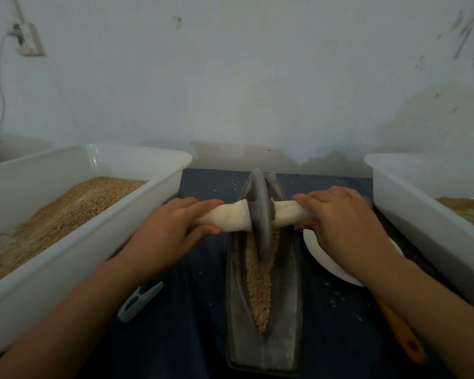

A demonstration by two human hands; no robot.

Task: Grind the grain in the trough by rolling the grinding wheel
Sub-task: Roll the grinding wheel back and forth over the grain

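Note:
A dark metal boat-shaped trough (285, 337) lies lengthwise on the dark cloth in front of me. Tan grain (259, 283) fills its groove. A grey grinding wheel (260, 214) stands upright in the groove towards the far half, on a pale wooden axle handle (230, 218) that sticks out on both sides. My left hand (170, 231) grips the left end of the handle. My right hand (340, 217) grips the right end, which it hides.
A white tub (74, 258) of grain stands on the left, another white tub (411, 203) with grain on the right. A white plate (326, 263) lies under my right wrist. An orange handle (402, 332) and a teal tool (140, 299) rest on the cloth.

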